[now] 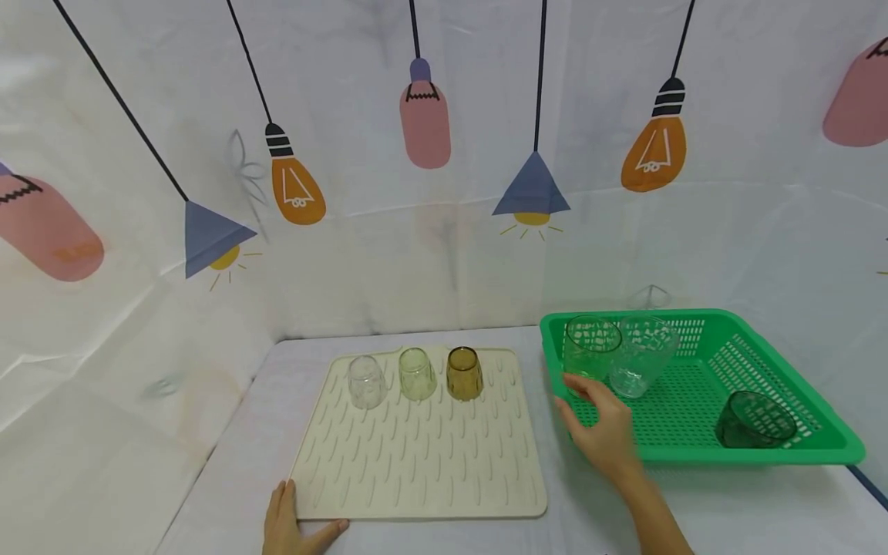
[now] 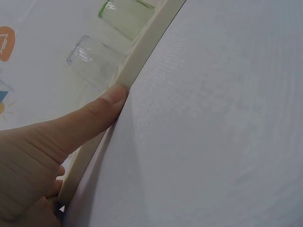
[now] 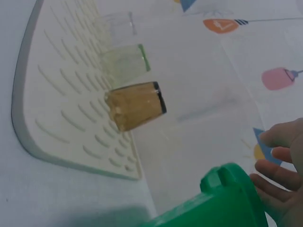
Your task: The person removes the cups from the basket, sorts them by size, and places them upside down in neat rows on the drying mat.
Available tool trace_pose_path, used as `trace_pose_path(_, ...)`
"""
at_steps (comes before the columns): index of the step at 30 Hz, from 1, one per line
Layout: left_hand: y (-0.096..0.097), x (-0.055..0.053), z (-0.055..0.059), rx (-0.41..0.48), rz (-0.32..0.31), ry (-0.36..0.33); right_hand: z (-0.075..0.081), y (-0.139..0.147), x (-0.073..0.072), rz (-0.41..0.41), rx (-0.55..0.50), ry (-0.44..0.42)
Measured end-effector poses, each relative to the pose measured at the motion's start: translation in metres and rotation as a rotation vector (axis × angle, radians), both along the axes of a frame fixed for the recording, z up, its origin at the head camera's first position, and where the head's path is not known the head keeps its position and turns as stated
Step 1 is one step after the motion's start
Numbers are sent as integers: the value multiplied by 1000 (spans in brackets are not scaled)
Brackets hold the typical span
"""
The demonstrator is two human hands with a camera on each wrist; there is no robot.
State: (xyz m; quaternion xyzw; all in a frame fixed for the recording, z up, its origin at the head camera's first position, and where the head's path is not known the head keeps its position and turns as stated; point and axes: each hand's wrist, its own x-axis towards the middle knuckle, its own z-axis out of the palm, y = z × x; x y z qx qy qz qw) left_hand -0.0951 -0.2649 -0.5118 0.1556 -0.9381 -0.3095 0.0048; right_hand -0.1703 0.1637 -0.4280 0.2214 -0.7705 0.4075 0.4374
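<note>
My left hand rests at the front left corner of a cream ridged drying mat, fingers along its left side. The left thumb presses the mat's front edge in the left wrist view. Along the back of the mat stand a clear glass, a pale green glass and an amber glass. My right hand hovers at the left end of a green basket, thumb and fingers apart and holding nothing. Just beyond its fingertips is a green-tinted glass, beside a tilted clear glass.
At the basket's right side a dark tinted glass leans over. A white sheet printed with hanging lamps rises behind the white-covered table. The basket's left rim stands a little to the right of the mat.
</note>
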Motion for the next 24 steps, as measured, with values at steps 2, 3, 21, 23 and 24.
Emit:
trace_pose_path(2,0,0,0,1,3,-1,0,9,3,-12,9,-27)
trace_pose_path(3,0,0,-1,0,4,2,-1,13,5,-17,12,-48)
trace_pose_path(21,0,1,1,-10,-12,4,-10,85,32,-317,138,-237)
trace_pose_path(23,0,1,1,-6,-12,-6,-10,92,35,-351,151,-260)
trace_pose_path(24,0,0,1,-3,-13,-11,-10,96,36,-363,155,-265)
